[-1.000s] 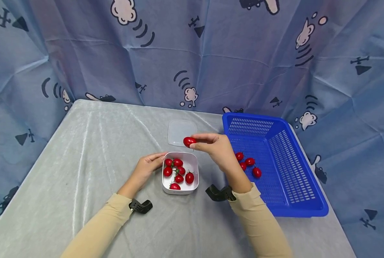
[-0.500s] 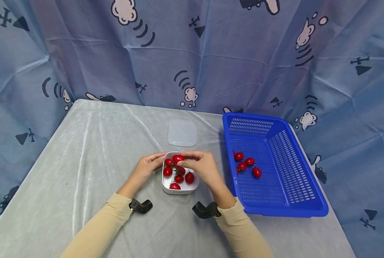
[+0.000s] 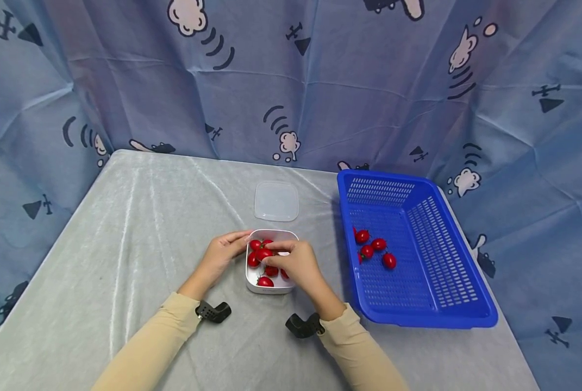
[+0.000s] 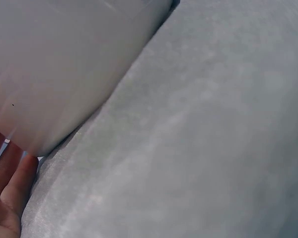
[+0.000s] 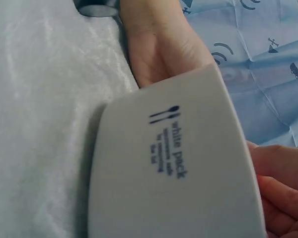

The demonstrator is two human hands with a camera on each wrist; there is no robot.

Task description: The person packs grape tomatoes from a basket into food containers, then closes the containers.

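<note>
Held tomato [image 3: 263,254]: inside the white box [image 3: 270,290], below its rim, over other tomatoes. Right hand [image 3: 298,263]: grip pinches it between thumb and fingers. Left hand [image 3: 220,252]: fingers extended, resting against the left outer side of the box, no curl round it seen.

Handling, judged by looks: tomato light, smooth, probably slippery; skin firm, flesh easily bruised. Best taken across its round middle with finger pads, lightly, clear of any green stem. Box looks stiff and light, apt to slide if nudged; best steadied by its outer walls.

Contents: box holds several red tomatoes [image 3: 265,282] in a loose spread, some hidden behind the right hand; white floor shows between. Right of the box, blue basket [image 3: 430,321]: a small group of tomatoes [image 3: 389,261] toward the side nearest the box; exact count blocked by the wall. Beyond the box, apart from it: clear lid [image 3: 276,201], flat on the surface [image 3: 173,233].
</note>
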